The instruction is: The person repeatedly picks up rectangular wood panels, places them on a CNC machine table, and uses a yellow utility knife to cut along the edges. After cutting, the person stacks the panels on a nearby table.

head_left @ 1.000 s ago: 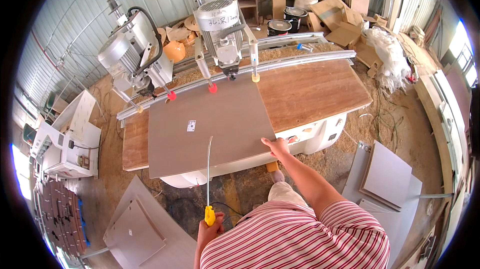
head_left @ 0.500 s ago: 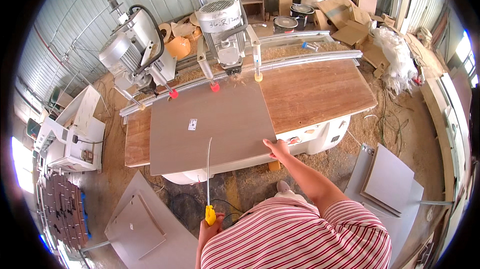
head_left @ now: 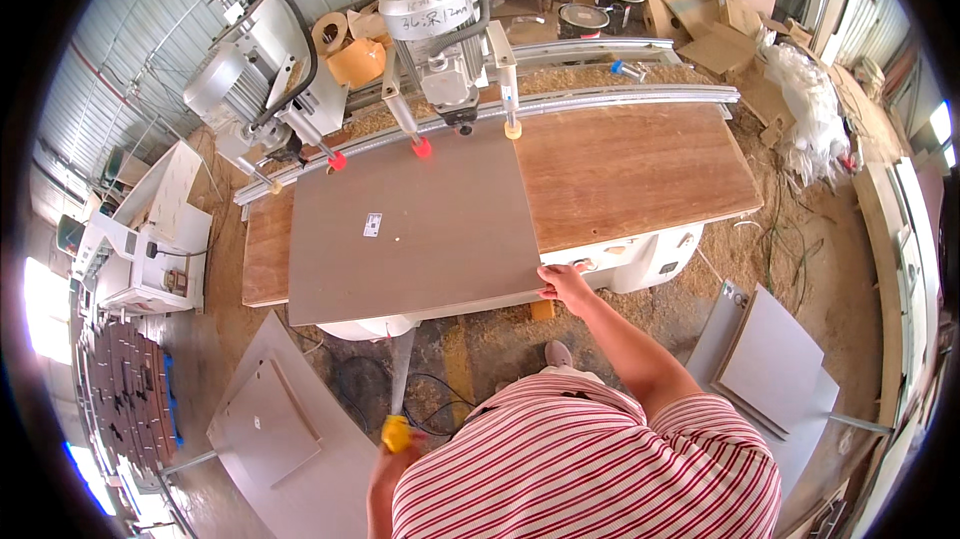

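Note:
A large grey-brown panel [head_left: 420, 224] lies flat on the wooden machine table [head_left: 630, 164], its far edge under the drilling machine head [head_left: 440, 29]. My right hand [head_left: 563, 284] rests on the panel's near right corner, fingers on its edge. My left hand [head_left: 392, 454] is low beside my striped shirt, closed on a yellow-handled tool [head_left: 398, 417] whose grey shaft points up toward the table.
A second motor unit [head_left: 255, 79] stands at the table's left end. A white cabinet [head_left: 150, 239] is further left. Grey panels lean on the floor at lower left [head_left: 280, 429] and at right [head_left: 770, 359]. Sawdust covers the floor; cardboard and bags pile up behind.
My head has leaned closer to the table, so everything looks larger. My right hand stays on the panel's corner and my left still holds the yellow-handled tool.

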### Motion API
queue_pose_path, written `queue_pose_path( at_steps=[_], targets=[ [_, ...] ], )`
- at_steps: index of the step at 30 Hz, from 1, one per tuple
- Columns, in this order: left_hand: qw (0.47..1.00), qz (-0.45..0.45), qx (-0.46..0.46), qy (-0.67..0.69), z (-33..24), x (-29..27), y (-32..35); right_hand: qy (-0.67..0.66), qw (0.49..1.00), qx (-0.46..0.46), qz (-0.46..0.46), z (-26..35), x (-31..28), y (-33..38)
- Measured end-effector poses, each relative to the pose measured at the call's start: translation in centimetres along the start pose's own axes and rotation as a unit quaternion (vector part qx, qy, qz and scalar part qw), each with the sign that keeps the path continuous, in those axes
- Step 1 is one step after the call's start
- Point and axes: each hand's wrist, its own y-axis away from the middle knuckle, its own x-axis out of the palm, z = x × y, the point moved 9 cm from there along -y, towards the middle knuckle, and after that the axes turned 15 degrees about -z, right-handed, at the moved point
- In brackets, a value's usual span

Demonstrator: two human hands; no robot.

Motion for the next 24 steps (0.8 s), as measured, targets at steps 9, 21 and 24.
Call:
queue_pose_path(
  at_steps=[9, 21, 24],
  targets=[
    [0.995, -0.088, -0.003, 0.052, -1.0, 1.1, -0.6, -0.053, 0.996, 0.055, 0.045, 0.5, -0.5, 0.7],
    [0.982, -0.030, 0.109, 0.153, -2.2, 9.5, -9.2, 0.037, 0.997, 0.032, 0.055, 2.2, 0.6, -0.9],
    [0.957, -0.061, 0.021, 0.283, -2.0, 13.4, -11.5, 0.127, 0.991, 0.006, 0.043, 2.6, 1.7, -0.8]
  ],
)
